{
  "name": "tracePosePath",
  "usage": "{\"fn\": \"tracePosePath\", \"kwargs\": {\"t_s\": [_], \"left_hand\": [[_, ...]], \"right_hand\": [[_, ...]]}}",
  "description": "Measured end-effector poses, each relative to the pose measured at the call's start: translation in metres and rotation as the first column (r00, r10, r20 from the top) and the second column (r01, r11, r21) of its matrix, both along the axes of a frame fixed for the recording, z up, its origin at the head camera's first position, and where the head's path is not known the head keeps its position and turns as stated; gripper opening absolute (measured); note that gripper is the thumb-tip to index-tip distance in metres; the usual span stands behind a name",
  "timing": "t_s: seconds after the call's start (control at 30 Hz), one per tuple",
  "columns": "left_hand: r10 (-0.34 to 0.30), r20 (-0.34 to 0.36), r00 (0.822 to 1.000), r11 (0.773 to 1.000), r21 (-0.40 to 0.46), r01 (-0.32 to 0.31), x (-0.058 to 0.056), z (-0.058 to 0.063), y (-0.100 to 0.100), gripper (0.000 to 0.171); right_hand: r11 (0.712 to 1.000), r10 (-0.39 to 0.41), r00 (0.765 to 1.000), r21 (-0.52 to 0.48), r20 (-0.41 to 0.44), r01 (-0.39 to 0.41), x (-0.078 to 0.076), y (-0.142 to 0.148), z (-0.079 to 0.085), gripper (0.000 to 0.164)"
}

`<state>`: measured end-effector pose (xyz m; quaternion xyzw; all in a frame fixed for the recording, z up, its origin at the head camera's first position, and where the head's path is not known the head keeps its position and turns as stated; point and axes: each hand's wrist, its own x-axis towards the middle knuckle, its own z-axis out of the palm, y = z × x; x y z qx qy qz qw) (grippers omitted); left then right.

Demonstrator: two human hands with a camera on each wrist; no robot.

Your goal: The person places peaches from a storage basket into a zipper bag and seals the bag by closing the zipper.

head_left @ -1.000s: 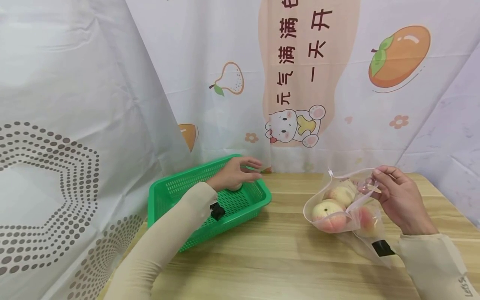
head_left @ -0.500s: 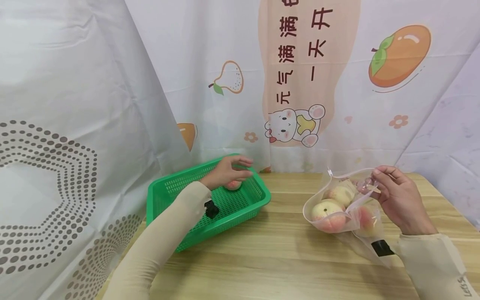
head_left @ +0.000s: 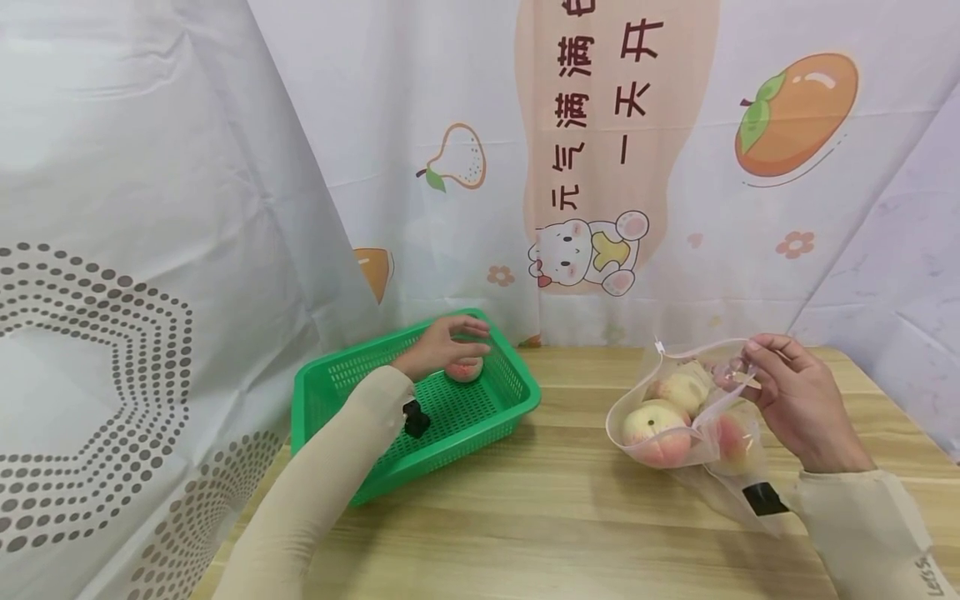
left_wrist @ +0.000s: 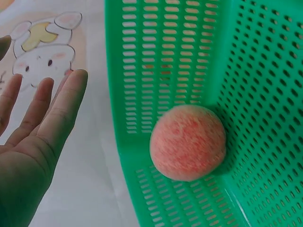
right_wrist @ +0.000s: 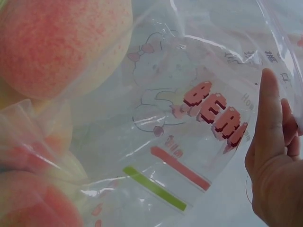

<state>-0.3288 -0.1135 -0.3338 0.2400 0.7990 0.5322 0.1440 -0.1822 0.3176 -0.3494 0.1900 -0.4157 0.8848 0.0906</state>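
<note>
My left hand [head_left: 442,346] hovers over the far side of the green basket [head_left: 442,457], its fingers loosely extended and holding nothing. Below it, one pink peach [head_left: 463,371] lies in the basket's far right corner. The left wrist view shows the peach [left_wrist: 188,143] apart from the left hand [left_wrist: 35,130]. On the right, my right hand [head_left: 802,400] pinches the rim of a clear zip bag [head_left: 708,446] between thumb and fingers. Several peaches [head_left: 656,433] sit in the bag, whose mouth gapes. Printed red lettering shows on the bag [right_wrist: 215,113] in the right wrist view.
Basket and bag stand apart on a wooden table [head_left: 570,533]. A printed curtain [head_left: 465,225] hangs along the table's back edge, close behind the basket. Another grey-patterned curtain [head_left: 135,208] hangs at the left.
My left hand has moved left and slightly down over the basket, leaving the peach in the corner more in sight. My right hand and the bag have stayed in place.
</note>
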Motion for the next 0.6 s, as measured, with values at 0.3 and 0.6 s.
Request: {"fn": "tracePosePath", "kwargs": {"t_s": [0.3,0.6], "left_hand": [[0.060,0.042,0.997,0.998,0.011,-0.060,-0.009,-0.010,-0.011,0.050],[0.095,0.000,0.995,0.994,-0.057,-0.095,-0.017,-0.017,-0.018,0.051]], "right_hand": [[1.000,0.005,1.000,-0.002,0.004,-0.005,0.001,0.000,-0.001,0.026],[1.000,-0.002,1.000,-0.002,-0.004,0.002,0.000,-0.002,-0.001,0.026]]}}
